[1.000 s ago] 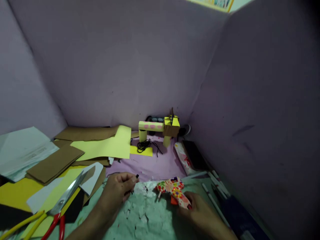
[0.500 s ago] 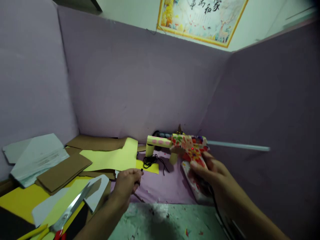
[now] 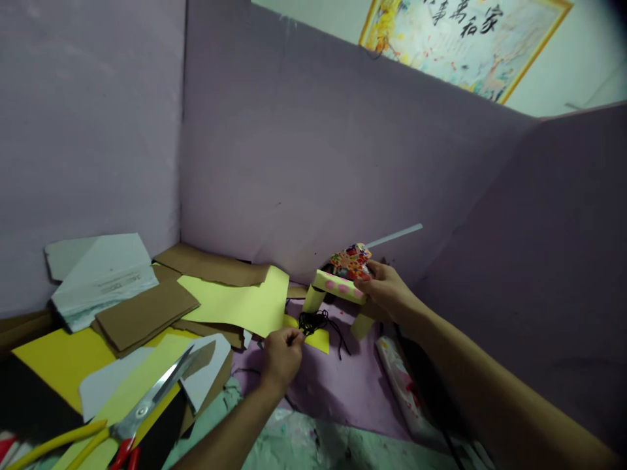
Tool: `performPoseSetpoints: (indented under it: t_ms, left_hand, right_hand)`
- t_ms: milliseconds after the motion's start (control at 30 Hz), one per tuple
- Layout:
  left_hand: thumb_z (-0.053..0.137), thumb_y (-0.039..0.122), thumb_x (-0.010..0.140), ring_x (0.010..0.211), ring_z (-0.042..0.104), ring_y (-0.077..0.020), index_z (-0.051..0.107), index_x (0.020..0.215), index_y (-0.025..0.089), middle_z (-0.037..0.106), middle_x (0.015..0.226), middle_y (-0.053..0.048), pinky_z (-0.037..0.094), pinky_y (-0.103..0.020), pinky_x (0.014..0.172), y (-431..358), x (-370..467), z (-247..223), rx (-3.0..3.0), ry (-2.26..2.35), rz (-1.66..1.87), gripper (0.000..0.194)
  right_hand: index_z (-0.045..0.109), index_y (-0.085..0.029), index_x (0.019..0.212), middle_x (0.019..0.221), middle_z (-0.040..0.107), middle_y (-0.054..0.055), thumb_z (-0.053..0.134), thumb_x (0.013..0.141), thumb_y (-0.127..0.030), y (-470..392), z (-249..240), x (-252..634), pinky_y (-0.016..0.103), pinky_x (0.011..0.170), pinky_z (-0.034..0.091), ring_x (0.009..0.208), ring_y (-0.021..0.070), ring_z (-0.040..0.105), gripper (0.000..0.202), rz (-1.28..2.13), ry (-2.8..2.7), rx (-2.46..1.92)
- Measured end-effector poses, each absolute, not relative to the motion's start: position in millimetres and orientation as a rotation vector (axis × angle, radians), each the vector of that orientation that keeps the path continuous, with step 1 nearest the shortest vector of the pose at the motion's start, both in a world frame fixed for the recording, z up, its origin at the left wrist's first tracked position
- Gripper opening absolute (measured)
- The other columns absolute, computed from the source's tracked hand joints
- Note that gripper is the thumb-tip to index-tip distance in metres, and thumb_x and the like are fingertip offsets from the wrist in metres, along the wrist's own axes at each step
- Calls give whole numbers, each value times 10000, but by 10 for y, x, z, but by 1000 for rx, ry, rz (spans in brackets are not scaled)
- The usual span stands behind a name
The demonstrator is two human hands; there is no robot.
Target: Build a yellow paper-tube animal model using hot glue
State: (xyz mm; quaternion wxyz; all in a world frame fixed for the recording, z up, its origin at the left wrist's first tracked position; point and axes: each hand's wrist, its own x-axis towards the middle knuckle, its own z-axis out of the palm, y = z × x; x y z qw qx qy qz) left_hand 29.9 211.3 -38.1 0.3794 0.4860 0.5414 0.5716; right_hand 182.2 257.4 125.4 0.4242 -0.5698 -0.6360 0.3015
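Note:
My right hand [image 3: 385,288] is closed around a flower-patterned hot glue gun [image 3: 351,262], near the back wall. A long whitish glue stick [image 3: 396,235] juts up and right from its rear. Just in front of the gun is a pale yellow paper piece with pink spots [image 3: 337,287], standing on paper legs. My left hand [image 3: 283,358] is pinched shut, apparently on a black cord, mostly hidden by the fingers. Right beside its fingertips, a tangled bundle of black cord [image 3: 315,321] rests on a small yellow paper piece [image 3: 318,341].
At left lie brown cardboard pieces [image 3: 147,314], yellow-green paper [image 3: 240,301] and white sheets [image 3: 105,281]. Large scissors [image 3: 142,411] with yellow handles lie on top, near red handles [image 3: 126,455]. A patterned white box [image 3: 402,388] sits right of centre. Purple panels [image 3: 313,143] enclose the surface.
My right hand has carried the glue gun back toward the wall, behind the spotted paper piece, and turned it so the stick tilts upward. My left hand has come closer to the cord bundle.

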Motion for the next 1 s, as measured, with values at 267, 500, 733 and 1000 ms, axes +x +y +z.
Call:
performPoseSetpoints:
  t_ms: [267,500,733,1000]
  left_hand:
    - [507,228,680,518,468,-148,532,475,190,491,461,34,333,-239,524,2159,270,-405,1276,1419,1431,210]
    - [512,235,677,513,485,-153,527,460,194,502,459,31,336,-241,519,2179,266,-430,1282,1425,1413,222]
    - [529,223,686,538,512,-162,587,505,188,557,484,24,349,-246,537,2171,261,-427,1295,1420,1395,192]
    - [529,237,685,546,525,-168,592,497,189,565,491,18,348,-252,535,2168,258,-423,1287,1417,1397,204]
  right_hand:
    - [576,-157,743,598,539,-21,550,573,-140,2661,1130,1805,207,463,334,505,105,469,174,780,-1645,-1470]
    - [559,-165,685,483,424,-67,572,607,-160,2629,1170,1765,214,408,257,402,74,343,79,742,-1694,-1540]
    - [593,-158,714,501,470,-44,589,603,-182,2668,1218,1716,222,414,253,422,90,387,113,627,-1750,-1658]
    - [590,-171,649,478,463,-27,626,602,-195,2758,1217,1754,240,448,254,461,113,417,64,456,-1807,-1732]
